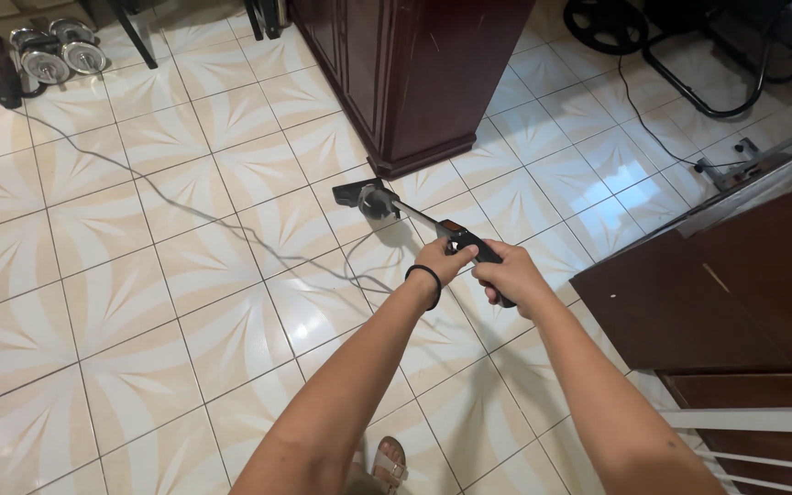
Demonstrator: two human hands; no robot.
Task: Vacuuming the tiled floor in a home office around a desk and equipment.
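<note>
- Nearest the camera, a sandalled foot [390, 466] stands on the patterned tile floor [121, 302], with both bare forearms stretching forward above it.
- The left hand [446, 259], a black hair tie [425, 280] round its wrist, is curled shut on the upper grip of a corded stick vacuum [433, 225]; the right hand [511, 275] is closed round the dark handle just behind it.
- The vacuum slopes down and away from the hands, and its floor head [364, 195] rests on the tiles just beside the base of a dark wooden cabinet [414, 73].
- Risk, as a judgement: the head sits so close to the cabinet's plinth that a forward push could knock it into the wood and mark it.
- A grey power cord [185, 213] trails across the floor from the far left and loops right by the head; the head could ride over that loop and snag or chew it.
- The same cord crosses open walking space, so a step to the left could catch it and trip the person or jerk the plug.
- Chrome dumbbells [52, 50] lie at the far left near the cord's path; a tugged cord could drag against them.
- A second thin cable [653, 128] runs over the tiles on the right toward a black metal frame [703, 78], another thing to catch.
- A dark wooden desk [735, 284] stands close at the right elbow, and a backward swing of the handle could strike it.
</note>
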